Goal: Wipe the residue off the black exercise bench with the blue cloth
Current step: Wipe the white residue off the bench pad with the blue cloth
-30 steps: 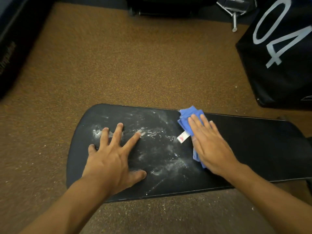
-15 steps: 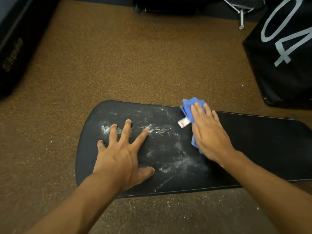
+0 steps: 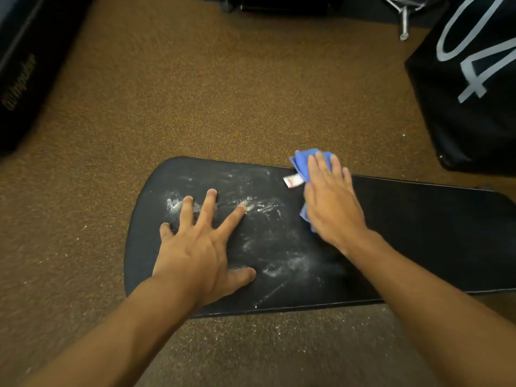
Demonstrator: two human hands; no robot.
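Observation:
The black exercise bench [image 3: 418,233] lies across the lower middle of the view, its rounded end at the left. White powdery residue [image 3: 251,208] smears its left half. My left hand [image 3: 201,247] rests flat on that end, fingers spread, holding nothing. My right hand [image 3: 332,202] presses flat on the crumpled blue cloth [image 3: 303,163] at the bench's far edge. The cloth sticks out past my fingertips, with a white tag showing at its left. Most of the cloth is hidden under my palm.
Brown speckled floor [image 3: 223,93] surrounds the bench, with white specks near its front edge. A black box marked 04 [image 3: 469,88] stands at the far right. A dark padded piece [image 3: 25,71] lies at the far left. Metal legs [image 3: 405,20] show at the top.
My right hand has slid the blue cloth away from me to the bench's far edge. The left hand has stayed flat on the bench.

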